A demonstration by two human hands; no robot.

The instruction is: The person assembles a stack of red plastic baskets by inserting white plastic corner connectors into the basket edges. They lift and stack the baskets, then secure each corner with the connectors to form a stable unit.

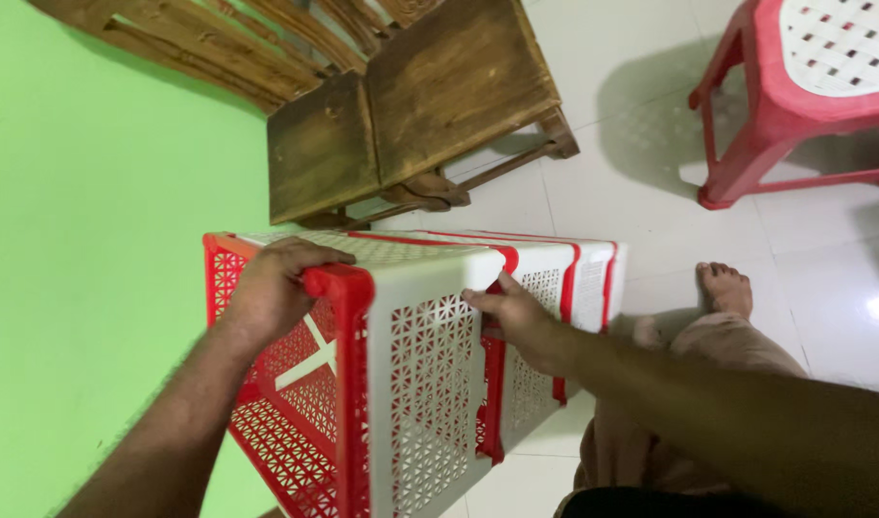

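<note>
A red and white plastic rack (430,374) with lattice panels stood on the tiled floor (651,192), close against the green wall (84,240) and just in front of a wooden chair (411,105). The left hand (272,288) lay over the rack's top near corner, its grip closed around the red corner post (348,288), fingers curled over the upper edge. The right hand (516,317) was pressed against the white lattice front panel (430,384) just beside a red upright divider (492,393); its fingers lay flat along the panel's upper edge (whether they pinched anything could not be told from this angle). The person's bare foot (725,288) rested on the floor to the right of the rack, the bent knee in tan cloth beneath the right forearm. A red plastic stool (795,105) with a white perforated seat stood well apart, at the upper right.
</note>
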